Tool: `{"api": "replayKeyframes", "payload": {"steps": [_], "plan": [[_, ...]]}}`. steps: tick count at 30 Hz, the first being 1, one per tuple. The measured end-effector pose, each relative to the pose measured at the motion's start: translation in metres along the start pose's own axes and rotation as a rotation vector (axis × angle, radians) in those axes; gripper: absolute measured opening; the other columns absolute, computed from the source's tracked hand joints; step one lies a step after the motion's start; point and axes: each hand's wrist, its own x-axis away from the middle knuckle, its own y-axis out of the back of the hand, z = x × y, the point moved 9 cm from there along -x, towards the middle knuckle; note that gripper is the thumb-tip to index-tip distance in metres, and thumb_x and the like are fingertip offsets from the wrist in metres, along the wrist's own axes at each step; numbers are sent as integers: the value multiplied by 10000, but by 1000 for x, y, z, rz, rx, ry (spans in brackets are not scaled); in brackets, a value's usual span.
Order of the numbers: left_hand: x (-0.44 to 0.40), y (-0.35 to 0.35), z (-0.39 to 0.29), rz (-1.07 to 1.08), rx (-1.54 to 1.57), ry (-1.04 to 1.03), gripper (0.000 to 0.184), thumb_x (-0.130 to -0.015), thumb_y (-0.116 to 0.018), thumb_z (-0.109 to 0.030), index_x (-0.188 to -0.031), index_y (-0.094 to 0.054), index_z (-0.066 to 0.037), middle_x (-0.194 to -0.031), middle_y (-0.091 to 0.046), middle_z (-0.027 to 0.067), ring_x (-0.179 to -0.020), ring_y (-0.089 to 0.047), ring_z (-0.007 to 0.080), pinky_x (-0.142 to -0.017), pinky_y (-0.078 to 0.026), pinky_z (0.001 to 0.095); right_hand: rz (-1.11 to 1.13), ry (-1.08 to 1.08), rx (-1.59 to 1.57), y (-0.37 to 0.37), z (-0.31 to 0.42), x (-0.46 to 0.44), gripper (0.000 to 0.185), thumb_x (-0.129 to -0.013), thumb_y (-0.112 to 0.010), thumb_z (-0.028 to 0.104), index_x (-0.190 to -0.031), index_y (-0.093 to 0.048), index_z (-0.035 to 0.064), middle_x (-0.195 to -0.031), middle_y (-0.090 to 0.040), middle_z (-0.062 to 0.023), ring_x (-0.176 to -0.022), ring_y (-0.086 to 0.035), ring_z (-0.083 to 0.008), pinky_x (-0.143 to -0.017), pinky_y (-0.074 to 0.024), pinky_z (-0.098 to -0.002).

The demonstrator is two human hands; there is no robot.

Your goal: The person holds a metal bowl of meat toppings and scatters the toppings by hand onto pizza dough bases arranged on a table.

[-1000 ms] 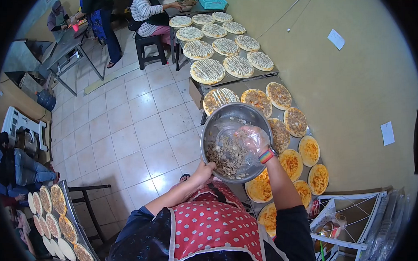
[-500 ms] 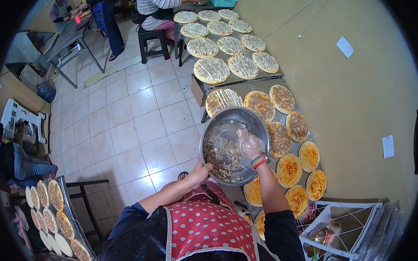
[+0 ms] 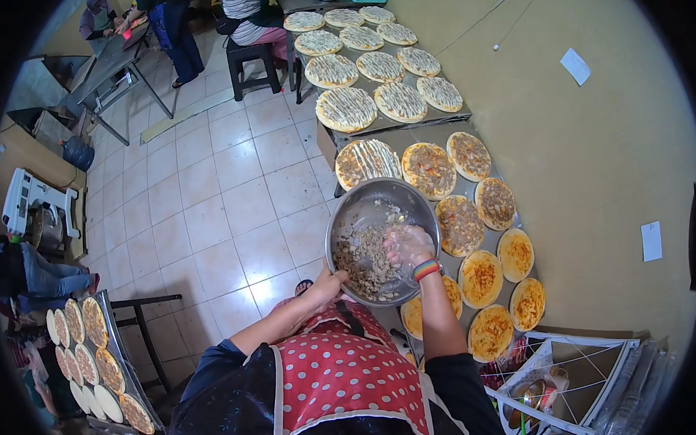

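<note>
A steel mixing bowl (image 3: 432, 220) is tilted in front of me, with a crumbly brown-and-pale meat filling (image 3: 362, 256) spread over its bottom. My left hand (image 3: 326, 286) grips the bowl's near-left rim. Inside the bowl, my right hand (image 3: 410, 246) wears a clear plastic glove and a rainbow band at the wrist. Its fingers are curled into the filling. Just beyond the bowl lies a round flatbread (image 3: 369, 161) with brown topping and white sauce stripes. Beside it is a flatbread (image 3: 428, 170) topped with brown filling only.
Orange-sauced flatbreads (image 3: 480, 280) lie on the table to the right. Farther along, several white-striped flatbreads (image 3: 345, 110) cover a tray. More rounds (image 3: 86, 365) sit on a rack at lower left. A white wire rack (image 3: 549, 378) stands at lower right. People (image 3: 252, 11) work at the back.
The bowl has shifted slightly left in view, with my left hand still on its rim. My right hand has moved lower and left within the bowl, and the filling is spread differently.
</note>
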Motion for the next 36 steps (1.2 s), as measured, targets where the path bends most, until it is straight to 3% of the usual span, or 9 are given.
{"api": "replayKeyframes", "payload": {"steps": [13, 17, 20, 22, 23, 25, 30, 34, 36], "plan": [[-16, 63, 24, -116, -68, 31, 250, -688, -429, -65, -920, -425, 26, -702, -502, 88, -546, -479, 154, -459, -386, 254, -57, 119, -313, 66, 13, 28, 168, -738, -551, 152, -856, -520, 36, -695, -511, -48, -598, -484, -130, -489, -377, -239], [-7, 101, 27, -183, 27, 16, 296, -690, -426, -68, -961, -405, 48, -773, -513, 123, -627, -531, 208, -546, -460, 325, -301, 22, -274, 129, -44, -17, 148, -741, -532, 120, -865, -531, 39, -662, -504, -36, -573, -475, -121, -480, -390, -229], [-3, 124, 25, -205, 39, -38, 300, -693, -411, -64, -966, -399, 59, -796, -513, 131, -634, -534, 218, -531, -461, 331, -527, -75, 151, 184, -74, -56, 114, -745, -525, 121, -832, -547, 50, -665, -522, -32, -595, -501, -120, -505, -414, -232], [1, 137, 23, -244, 67, -54, 307, -695, -394, -58, -976, -388, 65, -816, -513, 142, -649, -539, 229, -542, -469, 349, -459, 231, -41, 225, -91, -103, 148, -754, -488, 163, -781, -571, 44, -688, -567, -63, -613, -541, -158, -541, -438, -263], [3, 140, 21, -263, 83, -61, 311, -696, -386, -56, -981, -383, 68, -826, -512, 147, -657, -542, 235, -548, -472, 358, -457, 221, -40, 218, -84, -101, 148, -754, -488, 163, -781, -571, 44, -688, -567, -63, -613, -541, -158, -541, -438, -263], [7, 144, 18, -299, 79, -53, 326, -697, -378, -51, -999, -366, 70, -863, -505, 156, -676, -542, 238, -562, -478, 361, -732, 388, 1367, 167, -10, -74, 195, -734, -492, 221, -806, -567, 57, -767, -583, -90, -674, -554, -180, -581, -438, -302], [12, 151, 17, -355, 157, -60, 337, -699, -369, -40, -1017, -344, 70, -899, -486, 154, -698, -535, 238, -565, -478, 365, -599, 176, 1810, 118, 5, -99, 224, -702, -461, 189, -874, -565, 91, -839, -569, -125, -859, -515, -260, -749, -410, -315], [12, 161, 25, -370, 165, -42, 332, -699, -372, -39, -1009, -336, 71, -892, -479, 156, -697, -535, 238, -574, -478, 364, -585, 360, 1705, 75, 18, -86, 264, -684, -461, 166, -926, -541, 95, -912, -545, -131, -917, -483, -254, -796, -383, -321], [15, 163, 26, -363, 175, -49, 325, -700, -374, -40, -1002, -335, 74, -885, -478, 158, -693, -534, 238, -577, -478, 364, -445, 335, 2025, 55, 10, -97, 291, -681, -454, 147, -959, -523, 94, -1000, -512, -126, -962, -451, -244, -834, -356, -310]]}}
